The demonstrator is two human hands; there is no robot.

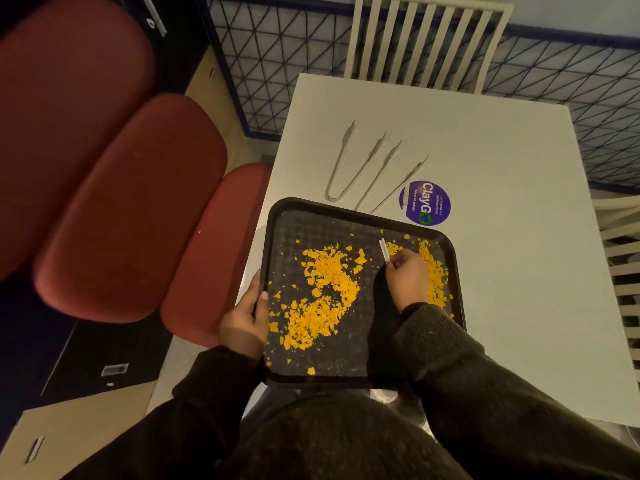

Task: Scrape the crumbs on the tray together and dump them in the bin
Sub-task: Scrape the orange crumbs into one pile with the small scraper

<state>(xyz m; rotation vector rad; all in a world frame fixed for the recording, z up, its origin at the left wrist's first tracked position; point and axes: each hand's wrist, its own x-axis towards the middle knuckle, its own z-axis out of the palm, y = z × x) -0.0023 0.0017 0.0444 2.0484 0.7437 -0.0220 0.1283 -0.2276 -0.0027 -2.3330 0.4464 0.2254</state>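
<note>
Crumbs: orange crumbs [325,289] lie scattered over the dark tray [349,379], the thickest heap left of centre, curving down toward the near-left corner; a thinner strip [434,271] runs along the right edge, and stray bits sit near the front rim.
Tray: on the near-left part of the white table [502,161], its near edge hanging over the table's front toward the person.
Right hand: the right hand [408,277] is over the tray's right half, its grip pinched tight on a small white scraper [383,249] that sticks out up and to the left of the fingers.
Scraper and crumbs: the scraper's free end points between the two patches; the big heap is to its left with bare tray between, and the right strip is just behind and beside the hand, partly hidden by it.
Left hand: the left hand [244,317] has its grip wrapped on the tray's left rim, thumb over the edge onto the inside, just beside the nearest crumbs.
Beyond the tray: two metal tongs [349,164] lie on the table, and a round purple sticker [425,202] is touched by the tray's far corner.
Surroundings: red padded seats [131,202] stand to the left, a pale slatted chair [422,39] at the table's far side.
</note>
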